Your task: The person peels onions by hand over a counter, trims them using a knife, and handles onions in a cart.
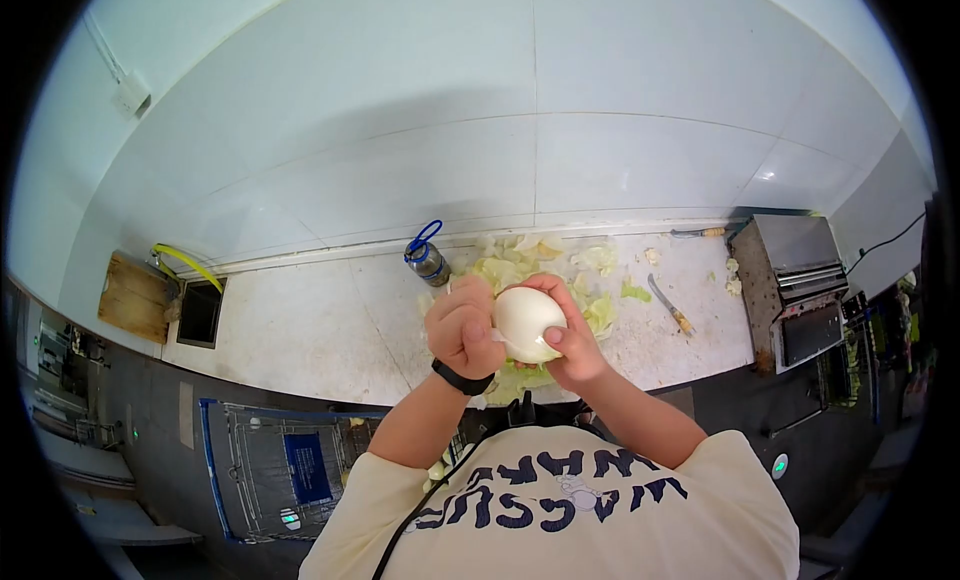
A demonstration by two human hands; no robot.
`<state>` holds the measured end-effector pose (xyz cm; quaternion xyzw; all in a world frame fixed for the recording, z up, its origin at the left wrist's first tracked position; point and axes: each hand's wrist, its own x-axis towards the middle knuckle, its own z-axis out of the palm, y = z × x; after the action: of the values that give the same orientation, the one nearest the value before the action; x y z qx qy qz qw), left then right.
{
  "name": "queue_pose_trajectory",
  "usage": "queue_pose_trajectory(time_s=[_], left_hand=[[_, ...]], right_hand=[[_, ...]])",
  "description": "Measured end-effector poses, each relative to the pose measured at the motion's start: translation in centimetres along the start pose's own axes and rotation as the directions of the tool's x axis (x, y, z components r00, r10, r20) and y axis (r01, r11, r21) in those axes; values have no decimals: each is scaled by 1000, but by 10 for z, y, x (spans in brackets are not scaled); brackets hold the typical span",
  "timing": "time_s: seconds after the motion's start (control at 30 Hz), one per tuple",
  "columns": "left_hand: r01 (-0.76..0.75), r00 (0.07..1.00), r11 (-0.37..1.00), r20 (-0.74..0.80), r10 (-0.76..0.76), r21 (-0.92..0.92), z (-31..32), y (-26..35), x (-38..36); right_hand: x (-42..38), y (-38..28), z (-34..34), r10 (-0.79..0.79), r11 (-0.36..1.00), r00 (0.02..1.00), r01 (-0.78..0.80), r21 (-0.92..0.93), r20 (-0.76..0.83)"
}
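Observation:
A smooth, round, pale white vegetable (528, 320), perhaps a cabbage head, is held up in front of the chest over the counter. My right hand (570, 342) wraps round its right side, with the thumb lying on its front. At its left side is my left hand (466, 328), its fingers curled closed; a small pale bit shows by the fingers, too small to name. Below and behind the hands, loose pale green leaves (600, 315) are spread on the counter.
A bottle with a blue loop (428, 264) stands left of the leaves. A curved knife (672, 308) lies on the white counter (300, 320), and another knife (700, 233) near the wall. At right is a metal machine (790, 280); at left, a sink (201, 312) and a cart (270, 470) below.

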<state>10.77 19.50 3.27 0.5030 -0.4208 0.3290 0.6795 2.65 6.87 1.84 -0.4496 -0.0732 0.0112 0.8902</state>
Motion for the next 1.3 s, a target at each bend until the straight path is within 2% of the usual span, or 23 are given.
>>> queue_pose_trajectory(time_s=[0.1, 0.17, 0.2, 0.27, 0.3, 0.37, 0.4, 0.5, 0.6, 0.63, 0.73, 0.8, 0.93, 1.03, 1.1, 1.23, 1.3], left_hand=[[-116, 993, 993, -8, 116, 30, -2, 3, -2], [-158, 987, 987, -23, 158, -4, -2, 6, -5], [-127, 991, 990, 55, 123, 62, -7, 9, -8], [-82, 979, 978, 201, 42, 194, -24, 11, -12], [-10, 962, 956, 263, -70, 292, -26, 4, -10], [103, 889, 863, 344, -303, 495, -26, -13, -6], [79, 828, 775, 392, -401, 626, -22, -19, -1], [-82, 879, 812, 426, -215, 578, -6, -10, 13], [-179, 836, 905, 544, -66, 385, 4, -4, 11], [-192, 856, 910, 517, -28, 368, 4, -6, 10], [-240, 891, 923, 445, 87, 302, 0, -15, 2], [-269, 895, 932, 420, 150, 242, -5, -18, -1], [-231, 905, 929, 415, 95, 289, -3, -15, 3], [-219, 934, 933, 336, 117, 284, -1, -12, -5], [-253, 942, 931, 288, 175, 263, -1, -8, -8], [-236, 940, 935, 306, 151, 263, -5, -9, -10], [-201, 938, 947, 329, 112, 251, -5, -7, -9]], right_hand=[[-3, 7, 3, -53, 998, 996, 55, 30, -68], [-1, 4, 2, -3, 985, 971, 44, 165, -241], [1, 2, 2, 31, 972, 946, 47, 231, -323], [7, -7, -3, 14, 970, 931, 76, 231, -365], [9, -12, -6, 3, 969, 923, 92, 228, -385], [8, -15, -11, -30, 968, 944, 110, 227, -330], [8, -17, -10, -37, 971, 947, 110, 213, -318], [8, -15, -8, -46, 963, 956, 119, 243, -289], [8, -6, -3, -28, 956, 958, 109, 271, -287], [8, -5, -2, -21, 957, 958, 102, 272, -286], [1, -7, -1, -3, 988, 982, 31, 148, -188], [1, -12, -9, 34, 999, 984, -36, -8, -175], [2, -23, -6, 104, 968, 966, -153, -201, -235], [2, -17, 1, 130, 962, 955, -187, -200, -266], [0, -13, 12, 173, 971, 942, -211, -108, -289], [-1, -6, 19, 224, 972, 918, -233, 13, -326], [-2, -6, 20, 235, 965, 912, -261, -34, -336]])
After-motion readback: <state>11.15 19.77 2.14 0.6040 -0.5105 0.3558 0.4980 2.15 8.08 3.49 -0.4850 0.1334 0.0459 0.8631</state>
